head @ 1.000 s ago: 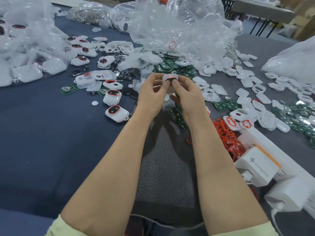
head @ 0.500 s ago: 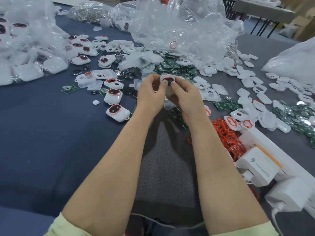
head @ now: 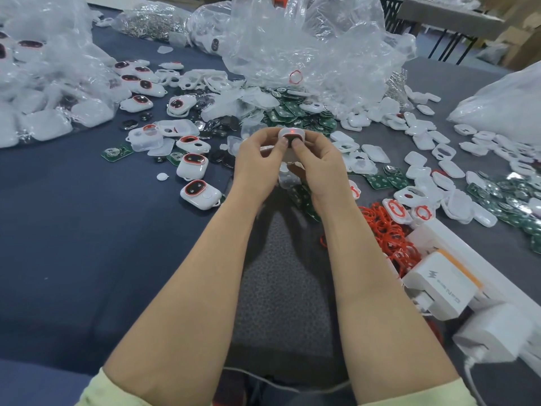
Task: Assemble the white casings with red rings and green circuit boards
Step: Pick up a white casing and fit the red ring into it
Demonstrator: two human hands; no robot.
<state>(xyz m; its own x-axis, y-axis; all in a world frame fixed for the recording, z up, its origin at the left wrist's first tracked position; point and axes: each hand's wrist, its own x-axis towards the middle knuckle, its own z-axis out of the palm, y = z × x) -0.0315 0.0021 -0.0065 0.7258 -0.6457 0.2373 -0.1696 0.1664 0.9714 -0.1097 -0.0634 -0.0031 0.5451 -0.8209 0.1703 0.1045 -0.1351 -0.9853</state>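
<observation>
- Head view: left hand (head: 257, 159) and right hand (head: 319, 168) meet mid-scene above the table (head: 73, 244).
- Both pinch one white casing (head: 291, 134) between them. The fingers are curled round its sides, and both thumbs press on its dark, red-rimmed face.
- Left of the hands: finished casings (head: 200, 194) lie on the blue cloth, red-ringed faces up.
- Near right: a heap of loose red rings (head: 386, 232) just beside a white charger (head: 439, 288).
- Far side: green circuit boards (head: 295, 112) piled at the foot of a crumpled clear plastic bag (head: 307, 48).
</observation>
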